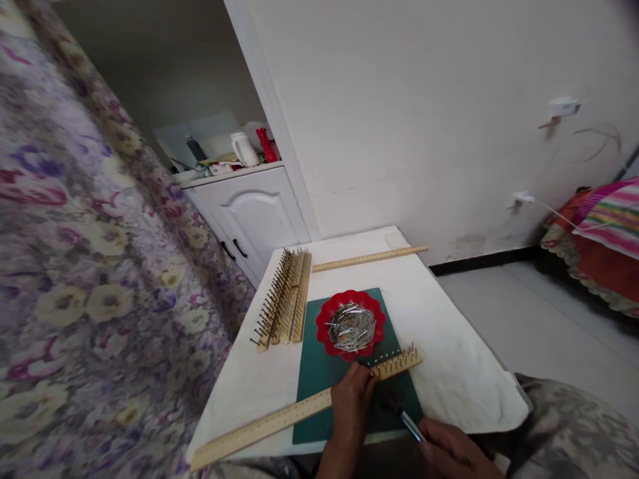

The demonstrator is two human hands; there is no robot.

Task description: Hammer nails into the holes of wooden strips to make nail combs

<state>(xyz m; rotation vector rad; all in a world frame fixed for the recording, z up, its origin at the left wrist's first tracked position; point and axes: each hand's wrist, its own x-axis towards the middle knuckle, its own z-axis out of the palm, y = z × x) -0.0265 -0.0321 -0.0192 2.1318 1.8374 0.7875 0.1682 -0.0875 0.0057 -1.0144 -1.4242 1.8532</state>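
A long wooden strip (264, 426) with rows of small holes lies slantwise across the green cutting mat (312, 372). Nails (399, 362) stand upright in its right end. My left hand (349, 396) rests over the strip, thumb and fingertips pinched at the last of the standing nails, on a nail mostly hidden by the fingers. In my right hand (452, 452) is a hammer (412, 426) with a shiny metal shaft; its dark head is blurred, just below the strip. A red scalloped bowl (324, 332) full of loose nails (352, 326) sits on the mat beyond my left hand.
Several nail-studded wooden strips (287, 299) lie side by side at the table's left. Another strip (369, 258) lies along the far edge of the white-covered table (439, 332). A flowered curtain (114, 266) hangs at left, with a white cabinet (254, 213) behind.
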